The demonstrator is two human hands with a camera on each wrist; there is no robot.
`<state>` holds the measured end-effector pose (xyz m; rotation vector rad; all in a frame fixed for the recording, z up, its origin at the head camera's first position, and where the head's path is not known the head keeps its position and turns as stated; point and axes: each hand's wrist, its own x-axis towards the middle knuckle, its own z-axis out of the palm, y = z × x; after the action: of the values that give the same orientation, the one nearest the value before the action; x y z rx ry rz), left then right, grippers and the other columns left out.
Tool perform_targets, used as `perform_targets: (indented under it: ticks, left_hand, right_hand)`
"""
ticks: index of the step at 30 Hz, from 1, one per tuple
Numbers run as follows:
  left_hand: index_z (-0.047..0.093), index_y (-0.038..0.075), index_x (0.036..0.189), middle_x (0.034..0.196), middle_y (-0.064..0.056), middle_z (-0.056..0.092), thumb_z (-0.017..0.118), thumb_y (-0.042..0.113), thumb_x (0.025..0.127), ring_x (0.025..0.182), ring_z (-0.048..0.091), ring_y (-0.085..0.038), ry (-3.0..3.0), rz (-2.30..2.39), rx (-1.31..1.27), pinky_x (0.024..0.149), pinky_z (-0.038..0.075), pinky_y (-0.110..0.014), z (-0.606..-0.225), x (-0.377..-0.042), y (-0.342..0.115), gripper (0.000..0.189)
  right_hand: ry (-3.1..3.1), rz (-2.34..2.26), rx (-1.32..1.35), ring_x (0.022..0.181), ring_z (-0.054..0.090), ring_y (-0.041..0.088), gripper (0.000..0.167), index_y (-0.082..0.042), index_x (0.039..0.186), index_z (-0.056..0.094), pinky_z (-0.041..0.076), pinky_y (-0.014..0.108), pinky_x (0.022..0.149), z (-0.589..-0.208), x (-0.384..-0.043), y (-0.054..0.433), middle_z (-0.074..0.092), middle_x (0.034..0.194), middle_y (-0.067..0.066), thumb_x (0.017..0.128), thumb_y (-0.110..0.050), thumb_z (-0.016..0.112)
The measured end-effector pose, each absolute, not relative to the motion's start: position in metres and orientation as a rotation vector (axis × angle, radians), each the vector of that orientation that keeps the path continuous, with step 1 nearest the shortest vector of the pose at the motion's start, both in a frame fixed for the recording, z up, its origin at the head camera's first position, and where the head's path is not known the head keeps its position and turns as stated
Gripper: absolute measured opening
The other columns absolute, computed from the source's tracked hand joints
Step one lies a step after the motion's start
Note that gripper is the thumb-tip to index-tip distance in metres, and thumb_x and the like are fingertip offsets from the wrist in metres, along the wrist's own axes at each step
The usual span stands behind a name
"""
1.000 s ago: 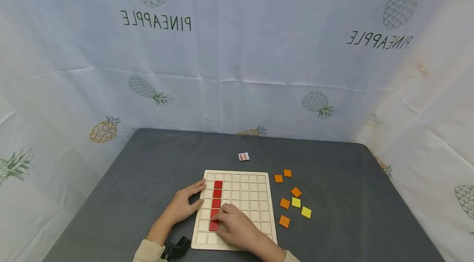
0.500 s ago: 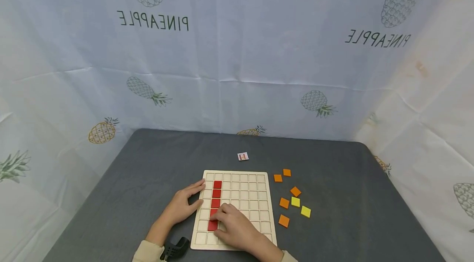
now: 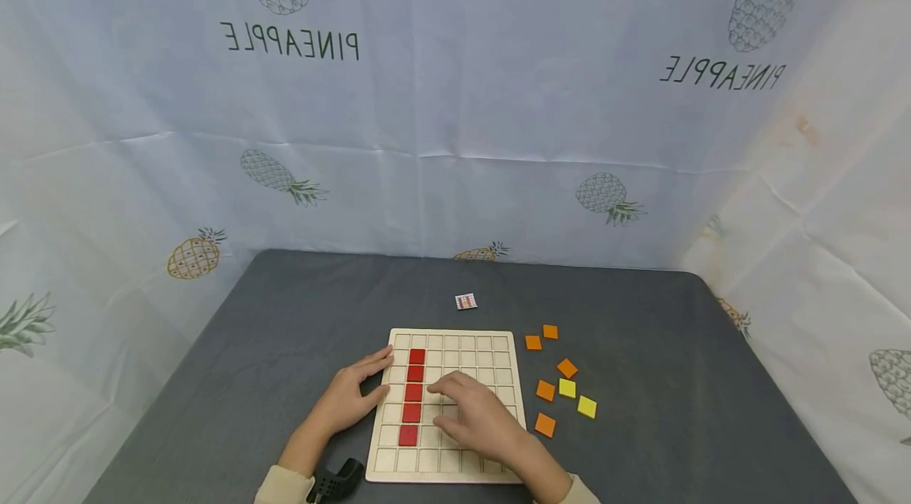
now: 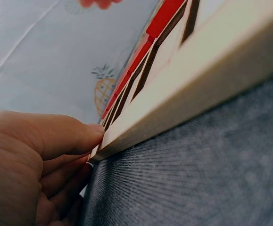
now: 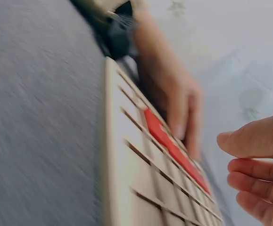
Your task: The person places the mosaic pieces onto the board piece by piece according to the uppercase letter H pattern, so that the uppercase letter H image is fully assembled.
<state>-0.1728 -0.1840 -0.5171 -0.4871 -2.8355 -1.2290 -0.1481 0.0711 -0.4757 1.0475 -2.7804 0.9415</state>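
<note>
A pale wooden grid board (image 3: 491,425) lies on the dark table, with a column of several red square tiles (image 3: 412,412) in its second column from the left. My left hand (image 3: 346,401) rests against the board's left edge, thumb and fingers spread apart; in the left wrist view the left thumb (image 4: 75,139) touches the rim. Over the middle of the board is my right hand (image 3: 484,417), palm down. Its thumb and fingers are parted with nothing between them, as the right wrist view also shows.
Several orange tiles (image 3: 545,425) and two yellow tiles (image 3: 587,407) lie loose to the right of the board. Behind it sits a small printed card (image 3: 466,301). A black strap-like device (image 3: 338,480) is at the left wrist. A pineapple-print curtain (image 3: 455,92) surrounds the table (image 3: 676,377).
My right hand has come off the lowest red tiles, moving up and right with its fingers parting. All the red tiles now show in full. The left hand stays at the board's edge.
</note>
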Motion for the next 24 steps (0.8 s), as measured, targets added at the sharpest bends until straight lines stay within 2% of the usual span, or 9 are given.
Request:
perform_targets:
  ticks: [4, 14, 24]
  left_hand:
    - [0.056, 0.007, 0.134, 0.145, -0.003, 0.046, 0.067, 0.016, 0.086, 0.134, 0.042, -0.028, -2.834, -1.221, -0.491, 0.104, 0.039, -0.051, -0.518, -0.173, -0.184, 0.05]
    - [0.055, 0.006, 0.134, 0.146, -0.002, 0.046, 0.067, 0.016, 0.087, 0.134, 0.043, -0.027, -2.842, -1.214, -0.496, 0.104, 0.04, -0.05, -0.519, -0.173, -0.185, 0.049]
    - [0.056, 0.005, 0.133, 0.145, -0.004, 0.047, 0.067, 0.016, 0.087, 0.133, 0.044, -0.028, -2.823, -1.217, -0.514, 0.103, 0.041, -0.049, -0.517, -0.173, -0.184, 0.049]
  right_hand:
    - [-2.774, 1.034, 0.941, 0.103, 0.062, 0.014, 0.035, -0.01, 0.118, 0.064, 0.054, 0.03, 0.085, -0.472, -0.156, 0.091, 0.063, 0.115, -0.003, 0.084, -0.016, 0.071]
    - [-2.793, 1.043, 0.725, 0.106, 0.061, 0.019, 0.039, -0.008, 0.121, 0.063, 0.053, 0.038, 0.084, -0.477, -0.163, 0.15, 0.062, 0.118, 0.0, 0.083, -0.014, 0.072]
    - [-2.8, 0.981, 0.368, 0.099, 0.064, 0.017, 0.04, -0.012, 0.116, 0.066, 0.054, 0.037, 0.083, -0.497, -0.159, 0.216, 0.064, 0.109, -0.003, 0.077, -0.016, 0.078]
